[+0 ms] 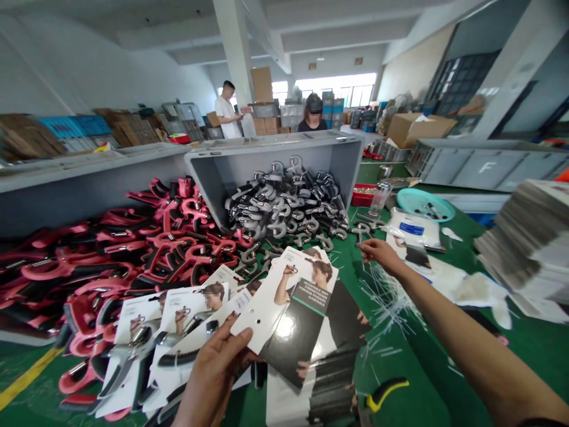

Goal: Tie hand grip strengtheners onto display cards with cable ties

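Note:
My left hand (222, 359) pinches a printed cardboard backing card (296, 314) by its punched end; it shows a person with a hand grip. More such cards (331, 356) lie under it. My right hand (380, 255) is raised over the bench with thumb and fingers pressed together; what they hold, if anything, is too small to make out. Beneath and beside it is a loose heap of thin clear plastic ties (386, 299). Left of my left hand, several cards with grey hand grips (128, 347) fastened on them overlap one another.
Red-and-black hand grips (120, 255) pile up on the left. A tipped grey crate (351, 172) spills grey grips (284, 204). Yellow-handled cutters (386, 391) lie at the front. At right are a turquoise plate (411, 198) and stacked cards (524, 237). Two people are farther back.

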{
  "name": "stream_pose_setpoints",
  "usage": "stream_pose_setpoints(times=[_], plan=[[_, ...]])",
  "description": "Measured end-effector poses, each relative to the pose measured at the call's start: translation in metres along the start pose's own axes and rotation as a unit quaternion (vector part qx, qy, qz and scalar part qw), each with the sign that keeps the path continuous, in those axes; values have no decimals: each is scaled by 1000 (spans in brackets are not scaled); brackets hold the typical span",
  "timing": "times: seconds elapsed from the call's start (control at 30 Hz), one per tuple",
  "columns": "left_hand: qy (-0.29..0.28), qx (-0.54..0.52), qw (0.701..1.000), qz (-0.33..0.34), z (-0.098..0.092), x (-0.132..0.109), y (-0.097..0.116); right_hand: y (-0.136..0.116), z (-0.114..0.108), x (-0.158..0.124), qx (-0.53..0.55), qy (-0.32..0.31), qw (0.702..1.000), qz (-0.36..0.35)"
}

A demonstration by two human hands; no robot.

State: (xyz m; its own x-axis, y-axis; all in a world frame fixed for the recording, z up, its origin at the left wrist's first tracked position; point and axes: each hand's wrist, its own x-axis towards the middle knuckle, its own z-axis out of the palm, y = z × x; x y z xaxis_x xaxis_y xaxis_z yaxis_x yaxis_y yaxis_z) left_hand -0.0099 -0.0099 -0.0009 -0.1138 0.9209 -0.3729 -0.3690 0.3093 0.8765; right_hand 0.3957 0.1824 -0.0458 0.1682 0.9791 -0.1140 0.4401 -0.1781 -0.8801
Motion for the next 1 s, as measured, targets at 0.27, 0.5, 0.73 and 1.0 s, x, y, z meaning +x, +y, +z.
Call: stream_pose_setpoints(times=[0.27, 0.5, 0.73, 1.0], plan=[[-180, 50, 982, 9, -19, 22, 24, -114, 49, -99, 220, -62, 956, -185], [-212, 38, 976, 15, -29, 25, 19, -166, 143, -170, 96, -213, 917, -324], [-222, 13, 975, 10, -28, 31, 21, -153, 159, -166, 1, -192, 918, -347], [-117, -58, 986, 107, -25, 37, -10, -151, 169, -159, -115, -201, 877, -421]])
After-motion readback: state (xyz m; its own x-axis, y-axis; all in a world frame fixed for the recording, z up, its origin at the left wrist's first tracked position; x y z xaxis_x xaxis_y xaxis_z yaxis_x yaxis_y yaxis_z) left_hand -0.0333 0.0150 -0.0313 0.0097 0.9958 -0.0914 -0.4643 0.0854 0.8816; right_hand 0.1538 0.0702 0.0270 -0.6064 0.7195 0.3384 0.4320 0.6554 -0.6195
